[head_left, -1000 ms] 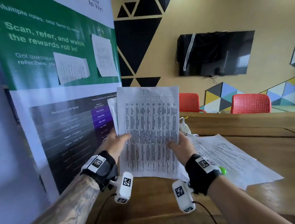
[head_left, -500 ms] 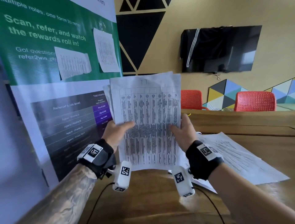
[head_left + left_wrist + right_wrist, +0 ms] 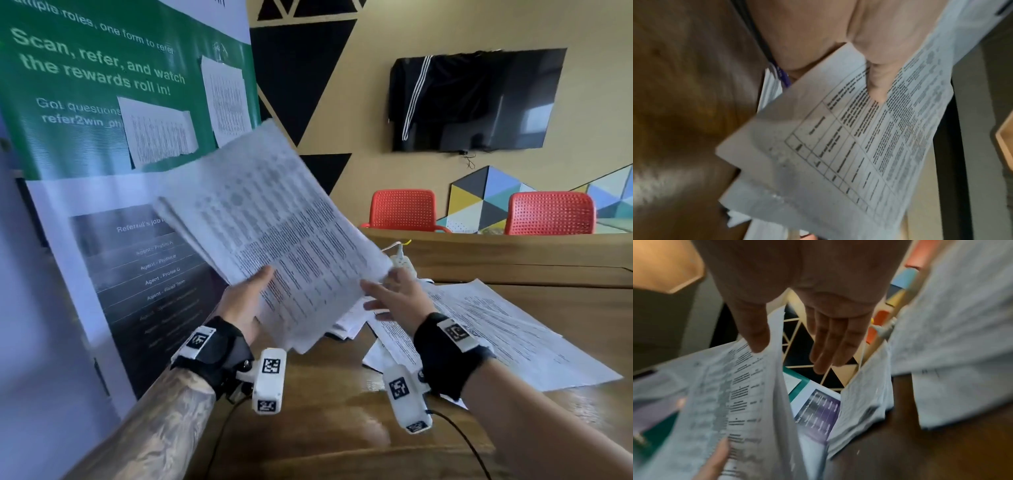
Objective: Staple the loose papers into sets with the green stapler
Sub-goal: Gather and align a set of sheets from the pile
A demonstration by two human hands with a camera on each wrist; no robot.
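While your left hand (image 3: 241, 305) is pinching the white printed paper stack (image 3: 274, 226), your right hand (image 3: 394, 294), fingers spread, is hanging free, probably to fetch the stapler.

This is an office meeting room. Beyond the held papers (image 3: 274, 233) hang a wall-mounted screen (image 3: 479, 102) and a promotional banner (image 3: 85, 85); red chairs (image 3: 404, 209) face the long wooden table (image 3: 342, 428).
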